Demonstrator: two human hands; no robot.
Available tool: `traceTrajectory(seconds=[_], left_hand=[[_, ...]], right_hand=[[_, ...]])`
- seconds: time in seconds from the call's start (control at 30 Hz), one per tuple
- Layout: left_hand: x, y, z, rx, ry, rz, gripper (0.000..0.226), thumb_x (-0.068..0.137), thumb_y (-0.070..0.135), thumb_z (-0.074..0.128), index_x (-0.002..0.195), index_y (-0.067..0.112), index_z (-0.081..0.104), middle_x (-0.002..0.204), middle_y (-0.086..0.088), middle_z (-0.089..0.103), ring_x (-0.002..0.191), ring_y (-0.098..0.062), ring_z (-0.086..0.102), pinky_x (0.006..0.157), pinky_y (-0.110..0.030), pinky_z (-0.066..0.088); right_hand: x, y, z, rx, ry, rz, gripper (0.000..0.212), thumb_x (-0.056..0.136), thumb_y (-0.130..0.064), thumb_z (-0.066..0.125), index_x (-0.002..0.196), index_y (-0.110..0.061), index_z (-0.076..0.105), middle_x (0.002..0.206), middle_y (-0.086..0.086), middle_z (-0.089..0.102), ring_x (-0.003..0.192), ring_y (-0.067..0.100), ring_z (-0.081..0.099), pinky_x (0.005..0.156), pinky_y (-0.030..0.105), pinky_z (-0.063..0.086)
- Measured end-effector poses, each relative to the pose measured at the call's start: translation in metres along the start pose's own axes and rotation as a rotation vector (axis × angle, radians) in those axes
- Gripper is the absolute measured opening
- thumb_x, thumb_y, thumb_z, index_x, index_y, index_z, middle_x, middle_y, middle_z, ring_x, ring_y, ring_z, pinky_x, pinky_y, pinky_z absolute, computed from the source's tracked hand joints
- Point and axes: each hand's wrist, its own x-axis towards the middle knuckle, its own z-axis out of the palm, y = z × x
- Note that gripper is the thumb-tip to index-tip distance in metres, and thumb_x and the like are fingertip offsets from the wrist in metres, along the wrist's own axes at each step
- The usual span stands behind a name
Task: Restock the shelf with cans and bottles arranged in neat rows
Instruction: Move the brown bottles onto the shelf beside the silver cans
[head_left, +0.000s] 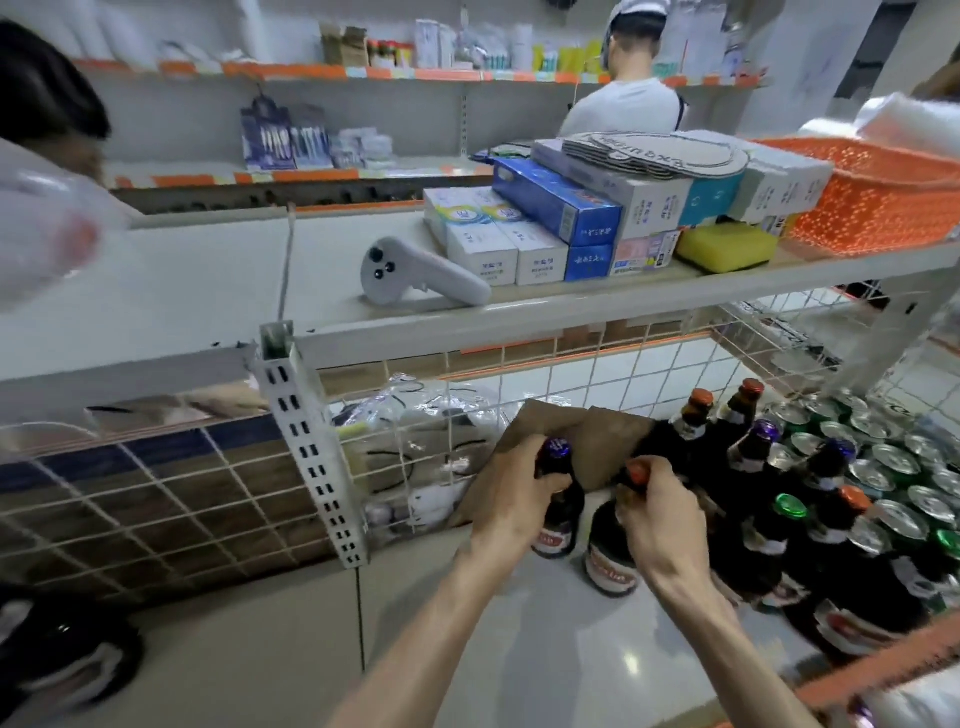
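My left hand (511, 499) grips the neck of a dark glass bottle with a purple cap (558, 512). My right hand (657, 512) holds the neck of a second dark bottle with an orange cap (610, 553). Both bottles stand upright on the pale lower shelf (441, 613), a little apart from each other. To their right stand several more dark bottles (810, 519) in rows, with orange, purple and green caps. Behind and right of those are several silver-topped green cans (893, 467), packed close together.
A brown paper bag (571, 441) leans on the wire mesh back (571, 374) behind the bottles. The upper shelf (208, 291) carries a grey controller (410, 273), stacked boxes (571, 223), a yellow sponge (724, 247) and an orange basket (878, 192). A person (623, 98) stands beyond.
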Motion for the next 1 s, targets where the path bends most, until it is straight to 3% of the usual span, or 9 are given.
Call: traceTrajectory(seconds=[0.1, 0.2, 0.3, 0.5, 0.6, 0.77, 0.9, 1.0], left_hand=[[-0.044, -0.024, -0.061, 0.0, 0.034, -0.031, 0.028, 0.084, 0.024, 0.076, 0.111, 0.027, 0.069, 0.105, 0.01, 0.075, 0.095, -0.008, 0.069, 0.08, -0.028, 0.054], [-0.089, -0.053, -0.123, 0.095, 0.143, -0.099, 0.023, 0.083, 0.027, 0.077, 0.105, 0.025, 0.07, 0.099, 0.007, 0.076, 0.09, -0.008, 0.07, 0.074, -0.021, 0.053], [-0.133, -0.078, -0.188, 0.167, 0.245, -0.168, 0.021, 0.084, 0.025, 0.076, 0.104, 0.023, 0.071, 0.1, 0.005, 0.077, 0.091, -0.009, 0.071, 0.063, -0.007, 0.042], [-0.215, -0.124, -0.295, 0.314, 0.373, -0.273, 0.027, 0.087, 0.031, 0.075, 0.111, 0.022, 0.069, 0.105, -0.002, 0.076, 0.101, -0.022, 0.069, 0.082, -0.033, 0.055], [-0.252, -0.144, -0.332, 0.323, 0.407, -0.333, 0.025, 0.086, 0.033, 0.075, 0.105, 0.02, 0.068, 0.101, -0.003, 0.075, 0.098, -0.023, 0.069, 0.078, -0.033, 0.053], [-0.306, -0.174, -0.38, 0.298, 0.553, -0.441, 0.027, 0.081, 0.034, 0.078, 0.104, 0.023, 0.07, 0.098, 0.002, 0.075, 0.096, -0.018, 0.068, 0.064, -0.022, 0.034], [-0.343, -0.195, -0.413, 0.264, 0.634, -0.513, 0.03, 0.081, 0.03, 0.079, 0.108, 0.022, 0.071, 0.099, 0.004, 0.075, 0.094, -0.017, 0.069, 0.071, -0.027, 0.049], [-0.363, -0.215, -0.437, 0.216, 0.701, -0.556, 0.028, 0.078, 0.029, 0.082, 0.103, 0.023, 0.072, 0.094, 0.004, 0.076, 0.087, -0.016, 0.071, 0.076, -0.033, 0.058]], right_hand=[[-0.035, -0.042, 0.019, -0.011, -0.079, -0.074, 0.007, 0.089, -0.011, 0.055, 0.092, -0.013, 0.049, 0.085, 0.014, 0.067, 0.078, 0.042, 0.059, 0.065, 0.039, 0.047], [-0.074, -0.092, 0.05, 0.013, -0.12, -0.201, 0.017, 0.088, -0.007, 0.056, 0.08, -0.014, 0.042, 0.076, 0.015, 0.064, 0.069, 0.042, 0.055, 0.058, 0.039, 0.043], [-0.112, -0.144, 0.076, 0.042, -0.224, -0.286, 0.011, 0.088, -0.007, 0.062, 0.089, -0.009, 0.051, 0.083, 0.018, 0.067, 0.079, 0.042, 0.063, 0.06, 0.039, 0.045], [-0.198, -0.231, 0.13, 0.073, -0.409, -0.488, 0.018, 0.086, -0.003, 0.066, 0.102, -0.002, 0.058, 0.087, 0.013, 0.065, 0.079, 0.032, 0.06, 0.065, 0.037, 0.047], [-0.237, -0.266, 0.148, 0.066, -0.46, -0.542, 0.014, 0.089, -0.009, 0.065, 0.101, -0.002, 0.06, 0.088, 0.013, 0.064, 0.075, 0.03, 0.056, 0.061, 0.033, 0.04], [-0.29, -0.308, 0.171, 0.086, -0.524, -0.61, 0.01, 0.089, -0.006, 0.065, 0.095, -0.005, 0.057, 0.092, 0.015, 0.069, 0.081, 0.035, 0.064, 0.062, 0.032, 0.039], [-0.32, -0.331, 0.187, 0.175, -0.588, -0.632, 0.025, 0.092, -0.005, 0.061, 0.116, -0.009, 0.062, 0.105, 0.009, 0.071, 0.093, 0.027, 0.067, 0.069, 0.029, 0.046], [-0.334, -0.341, 0.202, 0.218, -0.616, -0.631, 0.023, 0.093, -0.007, 0.061, 0.115, -0.012, 0.062, 0.099, 0.005, 0.072, 0.088, 0.021, 0.067, 0.063, 0.025, 0.047]])
